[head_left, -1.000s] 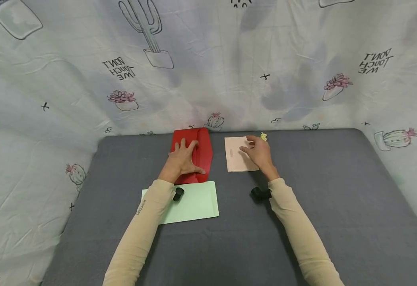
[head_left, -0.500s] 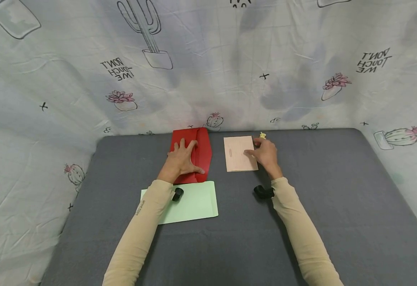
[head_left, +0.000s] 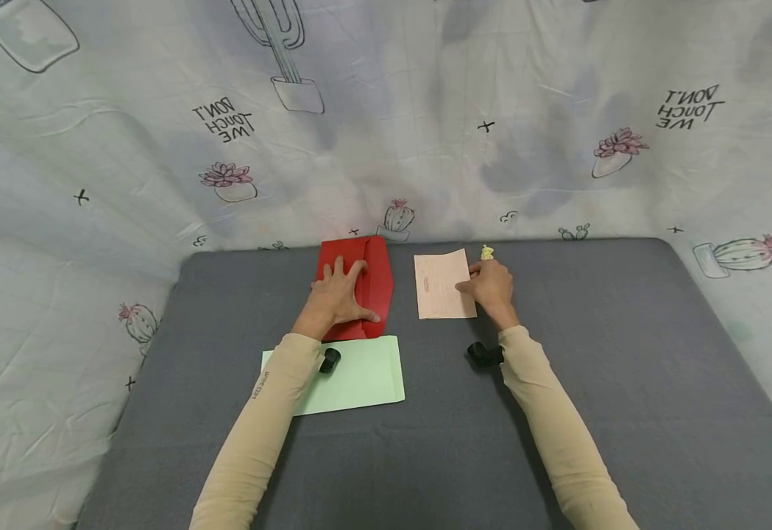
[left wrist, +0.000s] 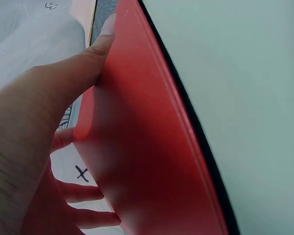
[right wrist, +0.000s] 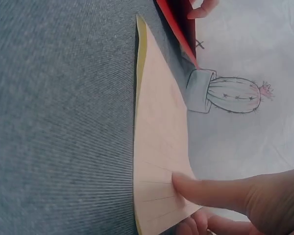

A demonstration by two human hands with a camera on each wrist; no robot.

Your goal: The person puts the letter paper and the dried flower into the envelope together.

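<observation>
Spread across a red envelope (head_left: 377, 283), my left hand (head_left: 335, 298) has its thumb near the lower flap corner and its fingers apart. The left wrist view shows the thumb (left wrist: 90, 61) lying on the red surface. To the right, my right hand (head_left: 491, 287) pinches the right edge of a pale pink sheet of lined paper (head_left: 441, 287). In the right wrist view the thumb (right wrist: 206, 191) presses on top, with fingers beneath the edge. That edge curves up a little, and a yellowish layer shows under the sheet. What the right fingers touch below is partly hidden.
A pale green envelope (head_left: 359, 375) lies in front of the red one, partly under the left forearm. A small yellow object (head_left: 487, 252) sits just behind the right hand. The grey table (head_left: 624, 331) meets a patterned cloth (head_left: 544, 169) at the back.
My right hand has gone from over the paper to its right edge and now pinches it, and that edge has lifted slightly. The left hand stays on the red envelope.
</observation>
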